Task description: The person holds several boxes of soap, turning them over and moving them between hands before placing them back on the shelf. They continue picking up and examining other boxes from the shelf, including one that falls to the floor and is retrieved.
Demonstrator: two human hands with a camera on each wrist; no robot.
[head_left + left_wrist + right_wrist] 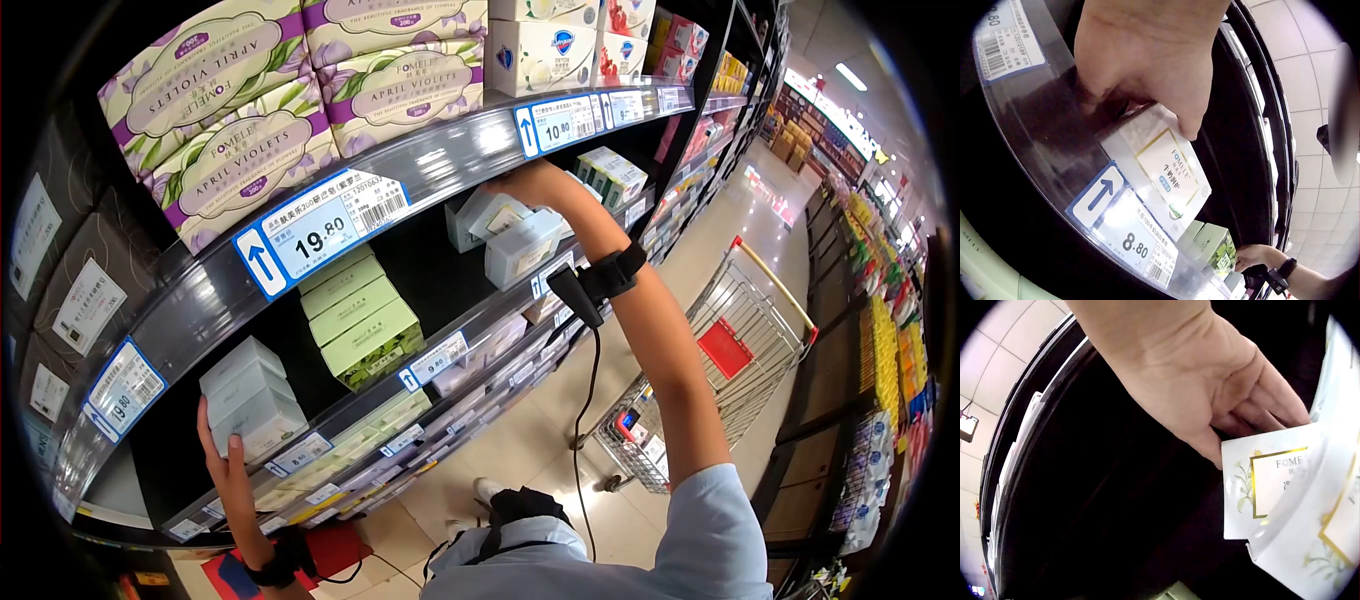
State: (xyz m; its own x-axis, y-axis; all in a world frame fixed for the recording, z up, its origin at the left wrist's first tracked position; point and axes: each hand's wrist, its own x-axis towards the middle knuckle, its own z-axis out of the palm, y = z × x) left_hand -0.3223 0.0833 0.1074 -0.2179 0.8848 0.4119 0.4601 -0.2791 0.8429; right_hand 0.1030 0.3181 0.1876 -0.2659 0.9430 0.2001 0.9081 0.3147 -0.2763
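Observation:
On the lower shelf at the left, my left hand point(225, 475) holds a pale box point(258, 425) at the end of a short row, thumb at its front and fingers along its side. The left wrist view shows this hand point(1147, 62) gripping the white box point(1169, 169) behind the 8.80 label. Farther right, my right hand point(530, 185) reaches under the upper shelf edge to pale boxes point(525, 248). In the right wrist view, the hand point(1204, 387) holds a white box point(1238, 487) between thumb and curled fingers, its fingertips partly hidden.
Green boxes point(365, 325) stand between my hands. Packs of violet-patterned soap point(250, 160) fill the upper shelf, whose labelled rim point(450, 150) overhangs the lower one. A shopping cart point(725, 345) stands in the aisle at the right. A black cable point(582, 440) hangs from my right wrist.

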